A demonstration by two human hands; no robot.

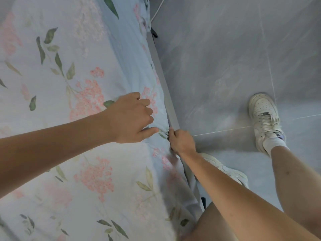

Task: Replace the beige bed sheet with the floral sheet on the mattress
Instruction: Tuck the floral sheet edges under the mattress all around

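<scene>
Grey floor (225, 58) beside bed; left hand (130, 119) presses curled fingers on floral sheet (52, 119), right hand (180, 141) grips its edge.

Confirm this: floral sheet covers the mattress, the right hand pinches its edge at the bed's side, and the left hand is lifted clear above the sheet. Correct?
Not quite. In the head view the left hand rests on the floral sheet, fingers curled, pressing it down beside the right hand. The rest stands.

Floral sheet (73, 105) I see spread flat over mattress, pale blue w/ pink blossom clusters & green leaves, mostly smooth, bunched into small creases at mattress's right edge, edge draped down mattress side, some folds toward far corner, beige sheet not visible to me
</scene>
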